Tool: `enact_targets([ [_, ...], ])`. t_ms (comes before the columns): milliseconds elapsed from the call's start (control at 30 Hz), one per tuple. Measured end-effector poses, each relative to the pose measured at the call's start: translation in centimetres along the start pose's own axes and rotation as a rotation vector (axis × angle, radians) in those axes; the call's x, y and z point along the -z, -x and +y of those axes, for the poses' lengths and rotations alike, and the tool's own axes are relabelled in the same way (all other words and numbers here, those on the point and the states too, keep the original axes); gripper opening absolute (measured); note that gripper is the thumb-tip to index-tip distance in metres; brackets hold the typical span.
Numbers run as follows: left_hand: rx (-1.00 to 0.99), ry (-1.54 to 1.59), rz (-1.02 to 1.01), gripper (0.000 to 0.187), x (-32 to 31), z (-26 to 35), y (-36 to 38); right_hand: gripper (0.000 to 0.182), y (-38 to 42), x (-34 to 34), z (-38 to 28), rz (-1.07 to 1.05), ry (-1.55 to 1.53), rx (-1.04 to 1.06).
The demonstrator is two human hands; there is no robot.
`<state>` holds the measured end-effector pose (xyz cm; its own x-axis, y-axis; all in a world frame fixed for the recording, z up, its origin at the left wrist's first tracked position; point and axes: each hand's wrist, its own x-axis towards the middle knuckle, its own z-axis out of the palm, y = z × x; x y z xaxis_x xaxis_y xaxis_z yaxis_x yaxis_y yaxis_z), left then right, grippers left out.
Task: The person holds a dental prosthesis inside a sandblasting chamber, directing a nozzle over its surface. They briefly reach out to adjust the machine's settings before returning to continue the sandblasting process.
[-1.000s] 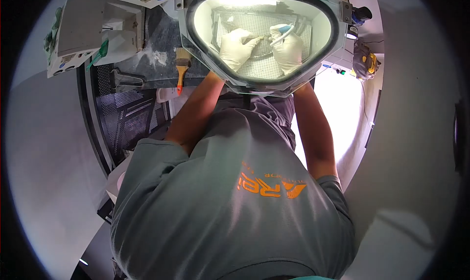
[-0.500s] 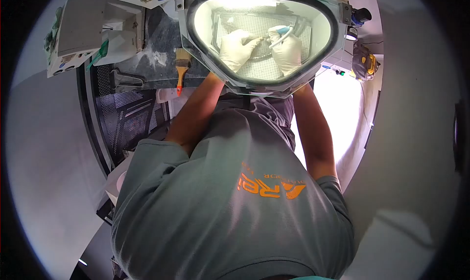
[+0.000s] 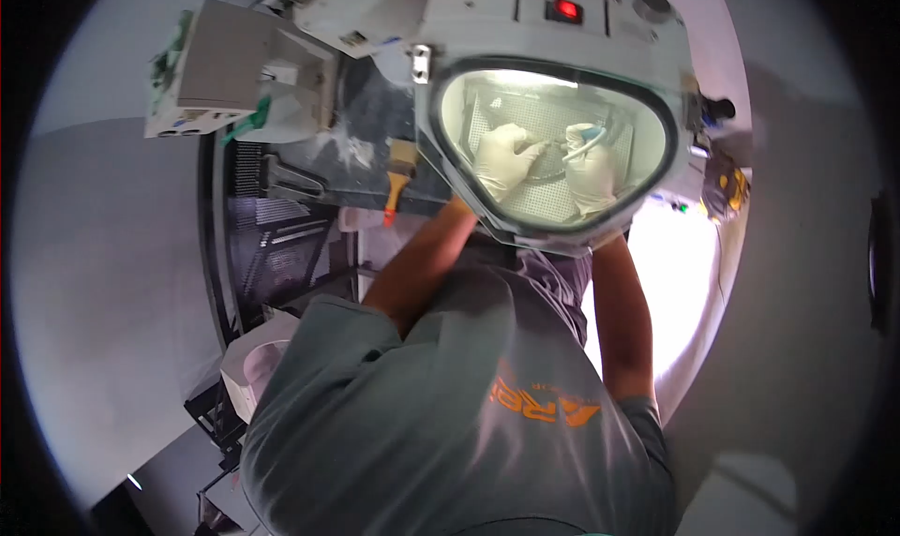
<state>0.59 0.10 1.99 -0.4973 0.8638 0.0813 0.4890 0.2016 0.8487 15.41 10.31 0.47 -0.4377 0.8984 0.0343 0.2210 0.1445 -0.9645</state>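
Both my hands are in white gloves behind the window of a lit blasting cabinet (image 3: 553, 234). My left hand (image 3: 504, 164) has its thumb and fingers pinched together; whatever sits at the fingertips is too small to make out. Facing it, my right hand (image 3: 591, 182) is closed around a blasting handpiece (image 3: 588, 148) with a pale hose and a bluish part near the top. The handpiece's tip points left toward my left fingertips. Under both hands lies a perforated grid floor (image 3: 548, 199), with a dark curved hose partly visible between them.
A paintbrush (image 3: 400, 172) with an orange-tipped handle lies on the dusty dark bench (image 3: 375, 105) left of the cabinet. Farther left stands a grey box-shaped machine (image 3: 225, 63). A lit red switch (image 3: 565, 10) is on top of the cabinet. A yellow-and-black object (image 3: 724, 191) sits at right.
My view has shifted up and left, so the cabinet appears lower and farther right and its red switch now shows. My hands keep nearly the same pose.
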Motion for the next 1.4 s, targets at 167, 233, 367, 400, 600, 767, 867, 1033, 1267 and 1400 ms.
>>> enact_targets([
  [167,-0.038,-0.067,0.017,0.02,-0.5,-0.6,0.1,0.025,-0.2,0.0,1.3,0.044,0.091,0.216],
  [233,-0.018,0.004,0.029,0.02,-0.3,-0.7,0.1,0.027,-0.2,-0.3,0.9,0.034,0.081,0.187],
  [367,-0.002,-0.015,-0.003,0.017,-0.2,-0.3,0.0,0.028,0.1,-0.4,0.9,0.028,0.008,0.1],
  [400,0.006,-0.021,-0.014,0.017,0.1,-0.1,-0.1,0.028,0.1,-0.4,0.8,0.031,0.005,0.119],
  [600,-0.018,-0.006,0.007,0.016,0.0,-0.4,0.0,0.026,0.0,-0.3,0.9,0.009,0.015,0.167],
  [767,-0.152,-0.112,0.036,0.015,-0.7,-2.2,0.4,0.026,0.2,0.3,-0.3,-0.015,0.144,0.072],
  [867,-0.029,0.003,-0.001,0.02,-0.7,-1.4,0.1,0.023,0.2,0.2,-0.1,-0.008,0.011,0.098],
  [1033,0.033,0.036,0.009,0.016,-0.8,-0.9,0.1,0.021,0.0,0.2,-0.6,-0.025,-0.032,-0.016],
  [1267,0.026,0.004,-0.017,0.015,0.0,0.5,-0.1,0.017,0.1,-0.1,0.3,0.0,-0.064,0.063],
  [1400,0.037,0.03,-0.009,0.014,-0.1,0.2,0.0,0.018,-0.1,0.0,0.4,-0.049,-0.038,0.029],
])
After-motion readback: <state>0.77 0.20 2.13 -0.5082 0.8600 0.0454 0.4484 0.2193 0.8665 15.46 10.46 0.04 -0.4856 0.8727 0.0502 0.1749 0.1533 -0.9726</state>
